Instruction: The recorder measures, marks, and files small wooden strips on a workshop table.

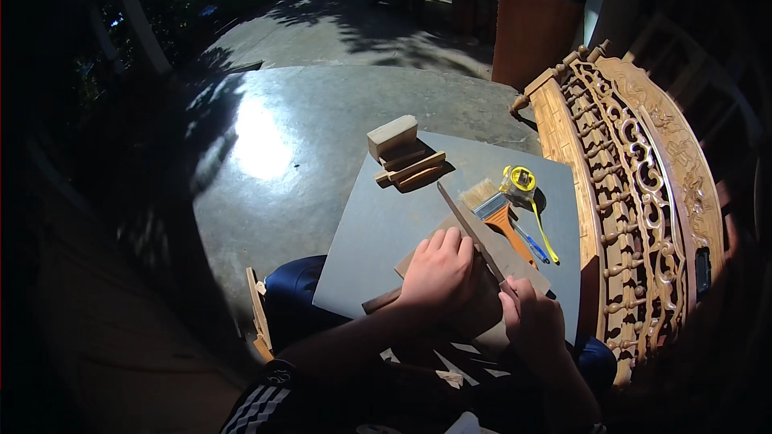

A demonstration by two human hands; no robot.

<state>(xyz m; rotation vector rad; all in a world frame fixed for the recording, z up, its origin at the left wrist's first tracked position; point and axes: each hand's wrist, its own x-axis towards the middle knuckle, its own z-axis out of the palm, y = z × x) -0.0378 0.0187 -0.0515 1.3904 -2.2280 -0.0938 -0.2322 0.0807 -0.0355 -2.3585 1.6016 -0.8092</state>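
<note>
My left hand (438, 269) has its fingers curled over wood lying on a brown board (527, 277) on a grey panel (346, 257); what exactly lies under the fingers is hidden. My right hand (527, 313), at the board's right, grips the near end of a long narrow dark metal tool (466, 221), like a file or blade, slanting away to the upper left beside my left fingers. A dark wooden strip (378, 300) sticks out left of my left wrist. Beyond my hands lie a wide orange-handled brush (507, 229), a blue pen (535, 247) and a yellow tape measure (523, 181).
Small wood blocks (392, 137) and sticks (414, 169) sit at the panel's far left. A carved wooden bench (659, 161) runs along the right. A concrete floor (273, 209) surrounds the panel, with an upright brown board (531, 28) at the back.
</note>
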